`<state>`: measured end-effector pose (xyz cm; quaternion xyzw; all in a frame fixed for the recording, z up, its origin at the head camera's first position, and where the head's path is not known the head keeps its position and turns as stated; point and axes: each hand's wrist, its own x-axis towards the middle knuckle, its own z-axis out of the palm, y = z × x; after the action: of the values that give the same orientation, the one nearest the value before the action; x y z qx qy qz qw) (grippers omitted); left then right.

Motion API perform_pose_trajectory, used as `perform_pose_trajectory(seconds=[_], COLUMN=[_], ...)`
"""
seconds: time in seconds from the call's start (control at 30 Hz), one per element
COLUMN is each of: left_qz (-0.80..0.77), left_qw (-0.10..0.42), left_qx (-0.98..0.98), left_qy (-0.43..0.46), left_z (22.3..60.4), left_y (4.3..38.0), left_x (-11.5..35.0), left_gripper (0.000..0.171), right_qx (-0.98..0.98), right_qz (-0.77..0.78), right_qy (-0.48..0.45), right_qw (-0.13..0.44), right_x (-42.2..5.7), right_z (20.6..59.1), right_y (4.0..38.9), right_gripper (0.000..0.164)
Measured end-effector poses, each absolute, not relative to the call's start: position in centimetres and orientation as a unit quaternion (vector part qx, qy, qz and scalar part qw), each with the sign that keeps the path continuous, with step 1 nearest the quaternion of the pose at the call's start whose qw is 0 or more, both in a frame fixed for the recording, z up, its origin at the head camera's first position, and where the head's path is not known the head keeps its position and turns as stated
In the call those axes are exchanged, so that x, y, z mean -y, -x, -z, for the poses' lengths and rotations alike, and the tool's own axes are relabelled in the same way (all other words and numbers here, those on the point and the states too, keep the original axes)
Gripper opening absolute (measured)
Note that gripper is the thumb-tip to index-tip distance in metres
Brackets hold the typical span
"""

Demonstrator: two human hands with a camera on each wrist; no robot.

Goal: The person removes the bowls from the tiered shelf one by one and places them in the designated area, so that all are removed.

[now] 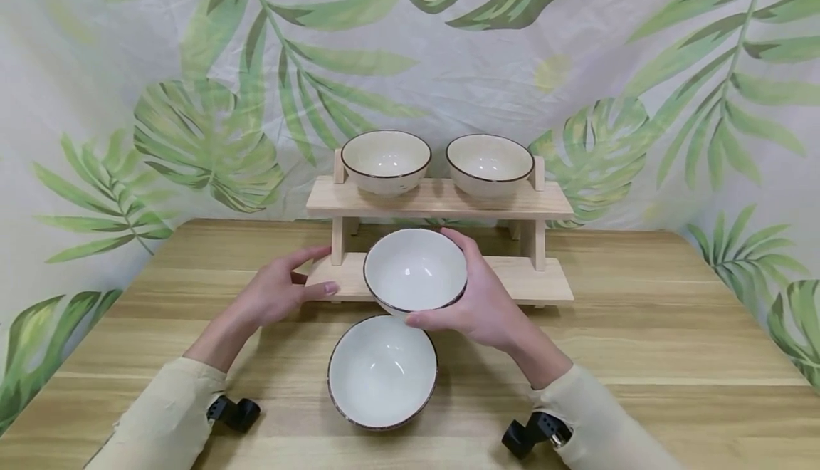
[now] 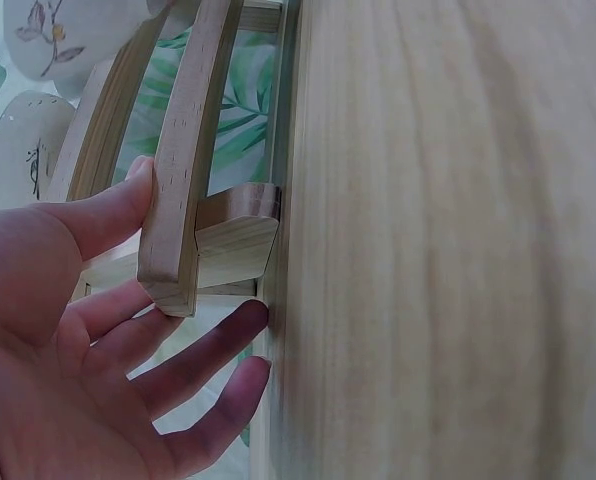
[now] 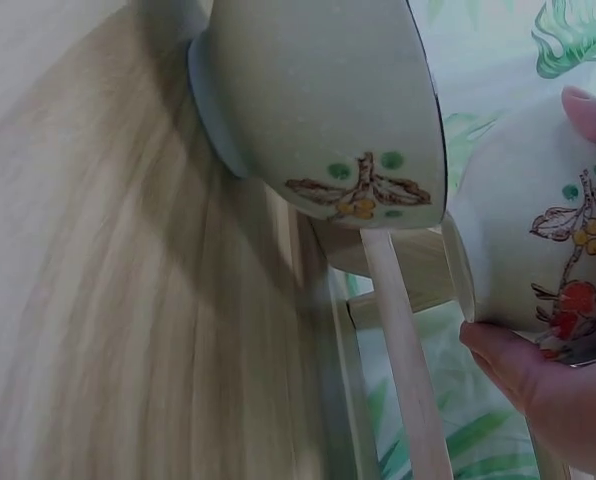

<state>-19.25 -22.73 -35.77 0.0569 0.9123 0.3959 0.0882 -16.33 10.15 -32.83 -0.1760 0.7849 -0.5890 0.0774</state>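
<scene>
My right hand [image 1: 480, 303] holds a white bowl [image 1: 416, 270] with a dark rim, thumb at the near side and fingers round the far right. The bowl is tilted toward me, in front of the lower shelf [image 1: 528, 281] of a two-tier wooden rack. Painted berries and leaves show on the held bowl [image 3: 518, 250] in the right wrist view. My left hand [image 1: 275, 288] grips the left end of the lower shelf, its thumb laid on the board [image 2: 183, 170]. A second bowl [image 1: 382, 377] stands upright on the table, nearer to me.
Two matching bowls, one on the left [image 1: 386, 160] and one on the right [image 1: 490, 164], sit on the upper shelf [image 1: 442, 203]. The rack stands near the back of the wooden table [image 1: 673, 356]. Behind hangs a leaf-patterned cloth [image 1: 474, 78].
</scene>
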Motion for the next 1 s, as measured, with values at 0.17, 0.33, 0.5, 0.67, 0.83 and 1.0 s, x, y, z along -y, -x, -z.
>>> perform_pose_trajectory(seconds=[0.17,0.33,0.5,0.67,0.83,1.0], left_qz=[-0.398,-0.403,-0.406,-0.402,-0.401,-0.409], left_qw=[0.089,0.09,0.092,0.091,0.088,0.091], left_qx=[-0.911,-0.909,-0.907,-0.909,-0.91,-0.906], left_qy=[-0.056,-0.057,-0.058,-0.055,-0.059,-0.06], left_z=[35.6,35.6,35.8,35.8,35.8,35.9], left_y=[19.3,19.3,19.3,19.2,19.2,19.2], left_x=[22.8,22.8,22.8,22.8,22.8,22.8], left_gripper=[0.081,0.081,0.081,0.081,0.081,0.082], right_qx=[-0.79,-0.795,-0.789,-0.781,-0.771,-0.765], right_qz=[0.583,0.577,0.584,0.591,0.6,0.599], right_qy=[0.18,0.177,0.179,0.192,0.203,0.227], right_qw=[0.065,0.058,0.062,0.063,0.067,0.063], right_x=[-11.4,-12.7,-14.2,-15.4,-16.3,-17.1], right_z=[32.9,33.2,33.6,33.9,34.1,34.5], right_y=[16.0,15.6,15.0,14.5,13.9,13.3], right_gripper=[0.124,0.123,0.12,0.118,0.117,0.113])
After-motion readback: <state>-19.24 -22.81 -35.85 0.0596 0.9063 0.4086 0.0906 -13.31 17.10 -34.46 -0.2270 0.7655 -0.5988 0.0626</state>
